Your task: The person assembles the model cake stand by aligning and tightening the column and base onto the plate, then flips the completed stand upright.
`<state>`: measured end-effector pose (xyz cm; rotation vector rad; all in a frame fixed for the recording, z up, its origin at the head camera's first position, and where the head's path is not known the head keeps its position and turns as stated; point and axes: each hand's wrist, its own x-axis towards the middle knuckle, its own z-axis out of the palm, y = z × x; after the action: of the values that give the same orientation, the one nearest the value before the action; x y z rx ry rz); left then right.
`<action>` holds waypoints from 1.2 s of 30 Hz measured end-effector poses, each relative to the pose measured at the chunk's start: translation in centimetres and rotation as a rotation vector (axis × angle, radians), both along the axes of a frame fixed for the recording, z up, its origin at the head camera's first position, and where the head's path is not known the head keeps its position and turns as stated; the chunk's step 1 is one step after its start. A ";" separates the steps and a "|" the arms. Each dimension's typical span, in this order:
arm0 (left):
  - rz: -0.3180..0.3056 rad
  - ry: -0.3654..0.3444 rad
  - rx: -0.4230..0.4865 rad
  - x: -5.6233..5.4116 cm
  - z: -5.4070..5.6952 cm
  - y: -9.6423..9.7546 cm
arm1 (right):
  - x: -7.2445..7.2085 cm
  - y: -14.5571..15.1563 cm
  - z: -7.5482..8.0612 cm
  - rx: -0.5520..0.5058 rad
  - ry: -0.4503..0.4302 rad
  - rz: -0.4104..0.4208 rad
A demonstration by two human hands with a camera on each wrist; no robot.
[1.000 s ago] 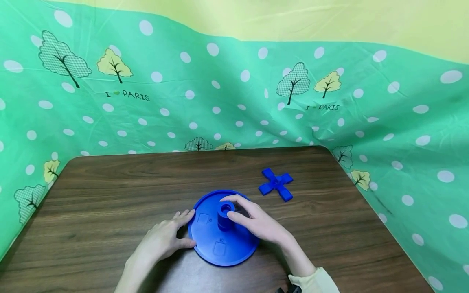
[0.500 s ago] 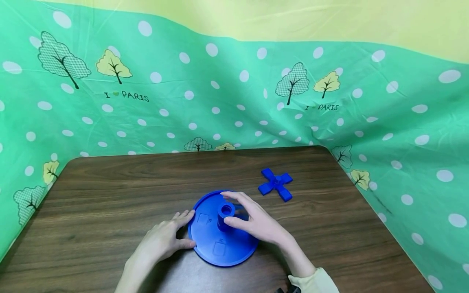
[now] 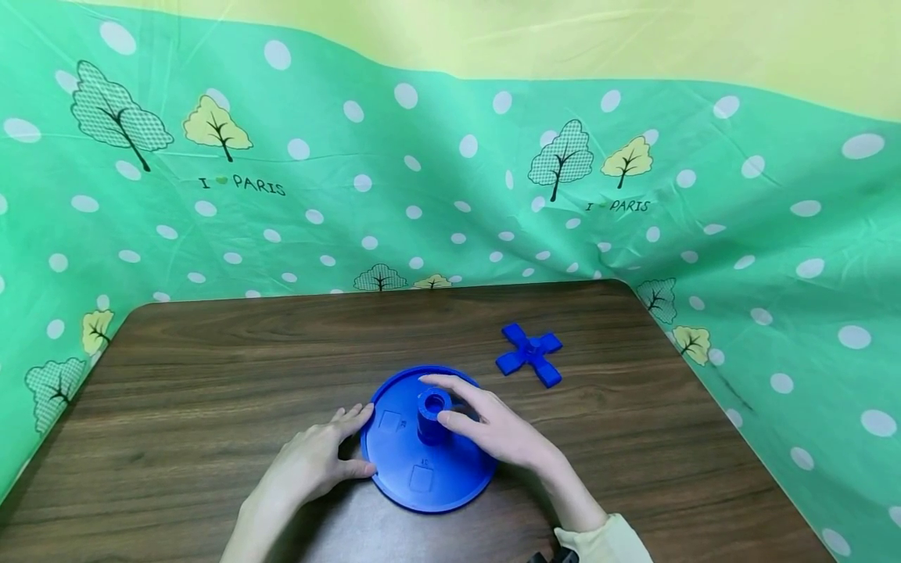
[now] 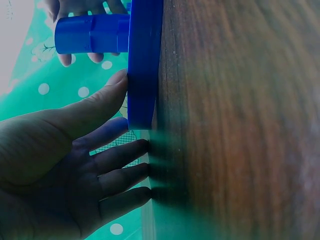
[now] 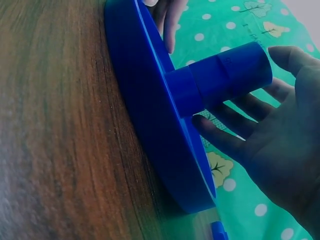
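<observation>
A blue round base with a raised rim lies on the table. From its middle rises an upright blue tube with a hollow top; a seam rings it low down in the right wrist view. My left hand rests at the left rim, thumb and a fingertip against it; in the left wrist view its other fingertips touch the table. Around the tube my right hand is spread loosely, thumb at the near right side and forefinger beyond. A gap shows between forefinger and tube. Some right fingers are partly hidden behind the tube.
A blue cross-shaped piece with a central peg lies behind and to the right of the base. The brown wooden table meets a green dotted cloth at its back and sides.
The right thumb and forefinger have shifted slightly around the tube, toward the left and then back right. The left hand, the base and the cross-shaped piece have stayed in place.
</observation>
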<state>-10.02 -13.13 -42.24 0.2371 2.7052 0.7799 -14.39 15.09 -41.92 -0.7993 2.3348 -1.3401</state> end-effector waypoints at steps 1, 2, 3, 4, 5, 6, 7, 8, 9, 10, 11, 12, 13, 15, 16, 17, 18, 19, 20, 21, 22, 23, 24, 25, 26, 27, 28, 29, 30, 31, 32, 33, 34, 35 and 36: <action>0.000 0.001 -0.002 0.0 0.0 0.0 | 0.0 0.0 0.0 0.002 0.004 -0.001; 0.001 0.000 -0.003 0.0 0.0 0.0 | 0.0 0.0 -0.1 0.004 0.009 -0.001; 0.003 -0.001 -0.005 0.0 -0.1 0.0 | 0.0 0.0 -0.1 0.009 0.012 -0.003; 0.003 0.000 -0.009 0.0 -0.1 0.0 | 0.0 0.0 -0.1 0.013 0.014 -0.008; 0.004 0.001 -0.012 0.0 -0.1 0.0 | 0.0 -0.1 -0.1 0.018 0.017 -0.014; 0.006 0.001 -0.013 0.0 -0.1 0.0 | 0.0 -0.1 -0.1 0.022 0.018 -0.024; 0.006 0.001 -0.013 0.0 -0.2 0.0 | 0.0 -0.1 -0.1 0.028 0.020 -0.037; 0.007 0.001 -0.014 0.0 -0.2 0.0 | 0.0 -0.2 -0.1 0.033 0.023 -0.050; 0.006 0.003 -0.014 0.0 -0.2 -0.1 | 0.1 -0.2 -0.1 0.039 0.026 -0.064; 0.006 0.004 -0.011 0.0 -0.2 -0.1 | 0.1 -0.2 -0.2 0.043 0.032 -0.078; 0.006 0.005 -0.009 0.0 -0.2 -0.1 | 0.1 -0.3 -0.2 0.046 0.037 -0.091; 0.007 0.003 -0.006 0.0 -0.2 -0.1 | 0.1 -0.3 -0.2 0.048 0.040 -0.101; 0.005 0.004 -0.005 0.0 -0.2 -0.1 | 0.1 -0.3 -0.3 0.048 0.044 -0.107; 0.005 0.003 -0.005 0.0 -0.3 0.0 | 0.2 -0.3 -0.3 0.049 0.048 -0.113; 0.007 0.000 -0.005 0.0 -0.3 0.0 | 0.2 -0.3 -0.3 0.050 0.048 -0.112; 0.008 -0.002 -0.007 0.0 -0.3 0.0 | 0.2 -0.3 -0.3 0.052 0.045 -0.108; 0.010 -0.005 -0.007 0.0 -0.3 0.0 | 0.2 -0.3 -0.2 0.056 0.044 -0.103; 0.010 -0.007 -0.007 0.0 -0.3 0.0 | 0.2 -0.2 -0.2 0.056 0.040 -0.093; 0.013 -0.008 -0.005 0.0 -0.3 0.0 | 0.2 -0.2 -0.2 0.059 0.039 -0.085; 0.011 -0.005 -0.006 0.0 -0.3 0.0 | 0.2 -0.2 -0.1 0.055 0.033 -0.073; 0.010 -0.005 -0.004 0.0 -0.3 0.0 | 0.2 -0.2 -0.1 0.050 0.024 -0.062; 0.011 -0.004 -0.001 0.0 -0.3 0.0 | 0.1 -0.1 0.0 0.041 0.015 -0.050; 0.011 -0.002 0.003 0.0 -0.3 0.0 | 0.1 -0.1 0.0 0.031 0.007 -0.039; 0.011 0.000 0.007 0.1 -0.3 0.0 | 0.1 -0.1 0.0 0.017 -0.001 -0.028; 0.007 0.006 0.009 0.1 -0.3 0.0 | 0.1 0.0 0.0 0.010 -0.006 -0.020; 0.003 0.010 0.012 0.1 -0.2 -0.1 | 0.0 0.0 0.0 0.000 -0.014 -0.010; 0.004 0.012 0.017 0.1 -0.2 -0.1 | 0.0 0.0 0.0 -0.006 -0.017 -0.003; 0.001 0.017 0.020 0.1 -0.2 -0.1 | 0.0 0.0 0.0 -0.008 -0.016 0.000; -0.002 0.023 0.023 0.1 -0.2 -0.1 | 0.0 0.0 -0.1 -0.009 -0.012 0.000; -0.004 0.026 0.024 0.1 -0.2 -0.1 | -0.1 0.0 -0.1 -0.009 -0.008 -0.003; -0.007 0.028 0.023 0.1 -0.2 -0.1 | -0.1 0.0 -0.1 -0.007 -0.003 -0.009; -0.005 0.026 0.024 0.1 -0.2 -0.1 | 0.0 0.0 -0.2 -0.004 0.002 -0.018; -0.004 0.022 0.023 0.1 -0.2 -0.1 | 0.0 -0.1 -0.2 -0.002 0.010 -0.030; -0.002 0.018 0.021 0.1 -0.2 -0.1 | 0.0 -0.1 -0.3 0.000 0.018 -0.043; -0.001 0.013 0.018 0.0 -0.2 0.0 | 0.0 -0.2 -0.3 0.005 0.027 -0.057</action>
<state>-9.98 -13.17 -42.42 0.2482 2.7113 0.8058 -14.37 14.87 -42.23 -0.7597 2.3976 -1.3545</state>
